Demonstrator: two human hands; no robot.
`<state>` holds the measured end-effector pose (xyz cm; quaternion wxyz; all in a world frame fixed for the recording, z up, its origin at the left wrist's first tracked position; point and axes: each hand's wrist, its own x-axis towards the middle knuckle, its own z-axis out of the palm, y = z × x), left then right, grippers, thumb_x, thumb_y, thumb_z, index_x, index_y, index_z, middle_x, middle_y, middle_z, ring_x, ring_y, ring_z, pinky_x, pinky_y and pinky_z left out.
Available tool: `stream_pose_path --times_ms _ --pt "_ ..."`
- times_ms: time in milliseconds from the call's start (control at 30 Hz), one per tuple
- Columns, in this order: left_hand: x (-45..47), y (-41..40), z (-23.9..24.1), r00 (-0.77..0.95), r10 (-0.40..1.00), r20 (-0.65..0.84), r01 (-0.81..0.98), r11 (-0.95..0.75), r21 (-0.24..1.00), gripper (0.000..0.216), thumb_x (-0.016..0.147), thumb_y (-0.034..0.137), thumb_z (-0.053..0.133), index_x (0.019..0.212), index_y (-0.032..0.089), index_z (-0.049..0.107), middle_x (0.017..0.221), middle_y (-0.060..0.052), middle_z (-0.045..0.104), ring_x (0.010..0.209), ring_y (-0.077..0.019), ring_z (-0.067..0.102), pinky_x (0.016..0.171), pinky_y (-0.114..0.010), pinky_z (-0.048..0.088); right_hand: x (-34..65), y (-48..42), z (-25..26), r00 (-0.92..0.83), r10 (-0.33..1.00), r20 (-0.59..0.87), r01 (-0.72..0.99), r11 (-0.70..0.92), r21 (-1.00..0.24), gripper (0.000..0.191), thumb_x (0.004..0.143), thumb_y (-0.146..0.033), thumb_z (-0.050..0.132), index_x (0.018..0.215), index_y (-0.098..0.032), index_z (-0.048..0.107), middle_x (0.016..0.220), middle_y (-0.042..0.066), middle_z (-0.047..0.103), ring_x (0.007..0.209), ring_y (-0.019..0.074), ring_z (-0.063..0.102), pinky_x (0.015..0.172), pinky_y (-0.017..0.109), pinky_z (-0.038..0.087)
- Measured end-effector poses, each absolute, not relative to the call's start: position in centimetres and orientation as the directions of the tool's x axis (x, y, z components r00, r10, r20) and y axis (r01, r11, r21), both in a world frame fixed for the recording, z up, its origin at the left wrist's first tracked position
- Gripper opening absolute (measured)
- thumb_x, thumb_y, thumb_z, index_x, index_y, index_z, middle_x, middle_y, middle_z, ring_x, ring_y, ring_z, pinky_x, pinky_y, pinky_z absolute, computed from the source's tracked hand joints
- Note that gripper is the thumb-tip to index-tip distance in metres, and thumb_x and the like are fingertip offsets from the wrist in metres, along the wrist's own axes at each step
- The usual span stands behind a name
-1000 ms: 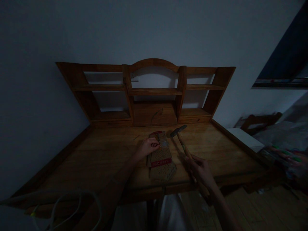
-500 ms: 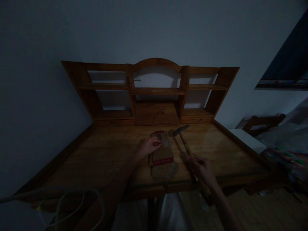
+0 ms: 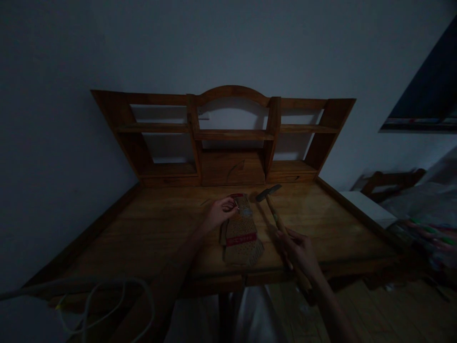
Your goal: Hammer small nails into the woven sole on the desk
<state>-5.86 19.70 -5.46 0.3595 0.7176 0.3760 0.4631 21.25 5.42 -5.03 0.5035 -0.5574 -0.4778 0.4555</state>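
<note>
A hammer (image 3: 274,209) with a wooden handle and a dark metal head is gripped by my right hand (image 3: 297,248), its head tilted up and away over the desk. My left hand (image 3: 220,212) is over the far left part of a flattened piece of cardboard (image 3: 243,228), with fingers pinched together. Something small and thin shows at those fingertips, too dim to name. The cardboard is brown with dark specks and a red printed band, and a pale, shiny patch (image 3: 244,210) lies near its far end.
The wooden desk (image 3: 157,224) carries a shelf unit (image 3: 233,135) along its back, against the wall. A pale cable (image 3: 117,281) loops at the lower left. To the right are a white surface (image 3: 367,207), a wooden chair back (image 3: 396,178) and plastic-wrapped items (image 3: 424,233).
My left hand has shifted slightly up and to the left over the cardboard, its fingers more curled. My right hand and the hammer have hardly moved.
</note>
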Motion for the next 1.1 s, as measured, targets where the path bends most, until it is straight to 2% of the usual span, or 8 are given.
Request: stream_pose_path --times_ms 167,300,567,667,800,1100 --pt "-5.67 19.56 -5.44 0.312 0.892 0.328 0.134 -0.383 0.914 0.033 0.076 0.036 0.072 0.098 0.016 0.057 0.079 -0.005 0.071 0.072 -0.0167 0.07 0.07 -0.028 0.056 21.41 5.56 -4.99 0.145 0.989 -0.004 0.133 -0.023 -0.991 0.043 0.084 -0.05 0.063 0.099 -0.011 0.071 0.056 -0.002 0.054 0.047 0.0102 0.046 0.042 0.02 0.033" --pt "-5.6 19.52 -5.56 0.358 0.877 0.321 0.123 -0.385 0.915 0.029 0.08 0.041 0.067 0.09 0.016 0.058 0.082 -0.007 0.072 0.075 -0.0179 0.071 0.073 -0.029 0.056 21.46 5.6 -4.99 0.143 0.99 0.003 0.129 -0.016 -0.992 0.044 0.083 -0.05 0.064 0.102 -0.011 0.07 0.058 -0.001 0.055 0.049 0.011 0.047 0.043 0.021 0.034" --pt "-5.9 19.65 -5.86 0.373 0.852 0.366 0.419 -0.507 0.753 0.022 0.082 0.038 0.063 0.087 0.017 0.07 0.085 -0.004 0.073 0.072 -0.0145 0.067 0.064 -0.024 0.054 21.27 5.47 -5.03 0.138 0.99 -0.011 0.086 -0.023 -0.996 0.044 0.081 -0.053 0.065 0.095 -0.012 0.07 0.055 -0.002 0.053 0.045 0.0102 0.045 0.04 0.021 0.032" --pt "-6.06 19.75 -5.99 0.391 0.832 0.394 0.449 -0.545 0.708 0.021 0.083 0.037 0.062 0.088 0.018 0.071 0.087 -0.003 0.073 0.074 -0.0143 0.067 0.064 -0.023 0.053 21.13 5.44 -4.99 0.154 0.988 -0.025 0.076 -0.037 -0.996 0.046 0.081 -0.053 0.064 0.1 -0.011 0.07 0.055 -0.002 0.053 0.043 0.01 0.044 0.04 0.021 0.031" --pt "-6.01 19.65 -5.91 0.365 0.821 0.439 0.483 -0.57 0.664 0.019 0.084 0.034 0.061 0.091 0.019 0.071 0.087 -0.004 0.072 0.075 -0.015 0.067 0.061 -0.023 0.052 21.08 5.31 -4.86 0.133 0.991 -0.006 0.087 -0.018 -0.996 0.046 0.082 -0.053 0.062 0.097 -0.011 0.07 0.053 -0.003 0.051 0.042 0.0099 0.043 0.039 0.021 0.03" --pt "-6.11 19.59 -5.9 0.422 0.794 0.437 0.469 -0.604 0.645 0.016 0.086 0.032 0.06 0.092 0.02 0.07 0.09 -0.003 0.071 0.078 -0.0147 0.066 0.065 -0.023 0.051 21.08 5.42 -4.71 0.144 0.99 0.0 0.06 -0.009 -0.998 0.045 0.079 -0.053 0.066 0.095 -0.011 0.07 0.053 -0.003 0.052 0.043 0.0092 0.043 0.04 0.02 0.032"
